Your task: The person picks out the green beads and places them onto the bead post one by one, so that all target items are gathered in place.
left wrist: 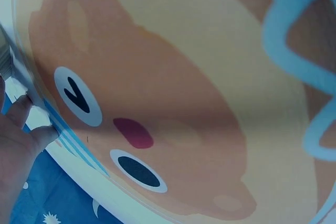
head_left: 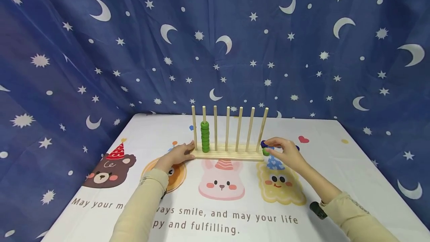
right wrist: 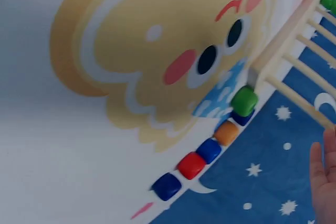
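Note:
A wooden rack (head_left: 228, 155) with several upright pegs stands mid-table; a stack of green beads (head_left: 205, 136) fills its second peg from the left. My left hand (head_left: 179, 154) rests against the rack's left end with straight fingers, and shows at the edge of the left wrist view (left wrist: 16, 140). My right hand (head_left: 282, 150) hovers with curved fingers at the rack's right end, holding nothing. Below it, a row of loose beads lies on the cloth: green bead (right wrist: 244, 100) by the rack (right wrist: 283, 40), then orange (right wrist: 227, 132), blue (right wrist: 209, 150), red (right wrist: 190, 165) and dark blue (right wrist: 166, 185).
The table wears a white cloth (head_left: 336, 167) printed with cartoon animals and lettering. A blue star-and-moon curtain (head_left: 215, 47) closes in the back and both sides. A black wrist strap (head_left: 317, 209) sits on my right forearm.

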